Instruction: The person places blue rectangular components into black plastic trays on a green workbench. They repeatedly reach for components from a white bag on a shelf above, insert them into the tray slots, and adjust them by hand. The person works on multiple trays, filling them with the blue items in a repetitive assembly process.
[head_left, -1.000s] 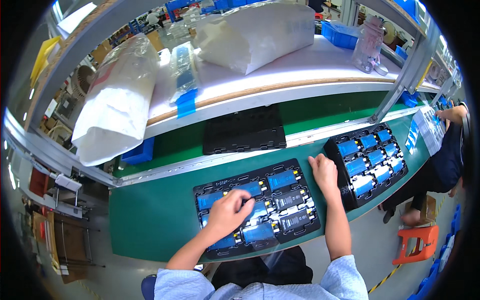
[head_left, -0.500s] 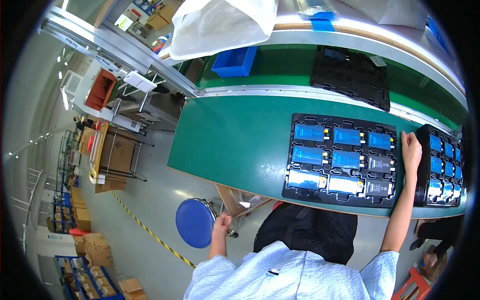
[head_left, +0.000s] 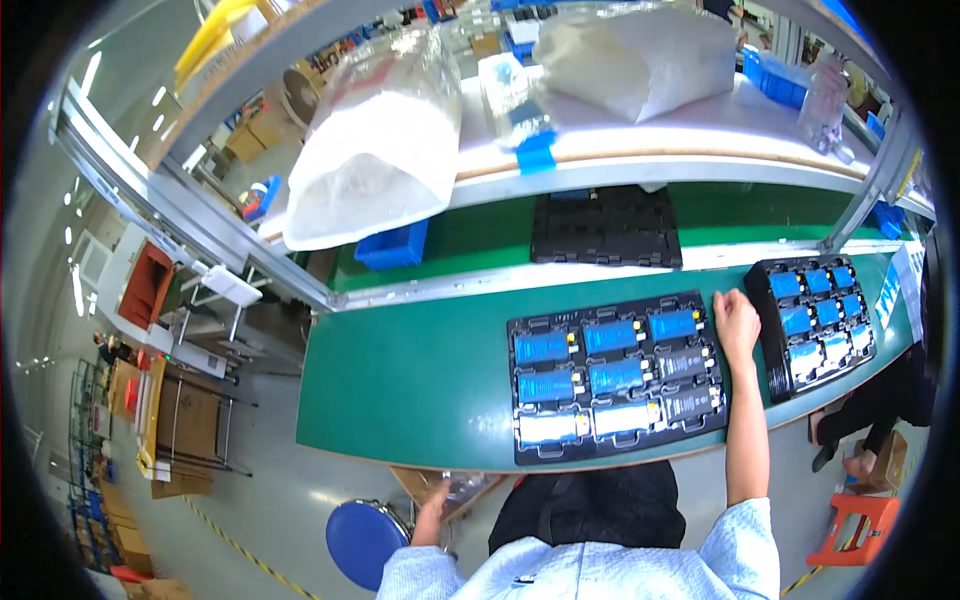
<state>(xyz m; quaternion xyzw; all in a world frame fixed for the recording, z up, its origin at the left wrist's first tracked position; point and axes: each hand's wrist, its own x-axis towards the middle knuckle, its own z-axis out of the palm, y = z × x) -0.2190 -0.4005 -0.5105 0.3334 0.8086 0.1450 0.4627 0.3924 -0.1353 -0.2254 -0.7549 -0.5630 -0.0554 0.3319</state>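
On the green table lies a black plastic tray (head_left: 562, 322) holding several flat battery packs (head_left: 614, 378) with small yellow tabs. Most packs are blue, two at the right look dark grey, and the front ones shine with glare. My right hand (head_left: 737, 322) rests with curled fingers on the table, just off the tray's right edge, and nothing shows in it. Right of it stands a stack of black trays (head_left: 772, 350), the top one filled with similar packs. My left hand (head_left: 432, 494) hangs below the table's front edge, small and blurred, near a blue stool (head_left: 366, 545).
Behind, on a green strip, lie more black trays (head_left: 605, 228) and a blue bin (head_left: 392, 245). A shelf above carries white bags (head_left: 375, 165). A person's dark-clothed legs (head_left: 880, 400) and an orange stool (head_left: 855, 528) are at the right.
My view has tilted up and shifted right, so more of the shelf shows. My right hand stays between tray and stack; my left hand still hangs by the stool.
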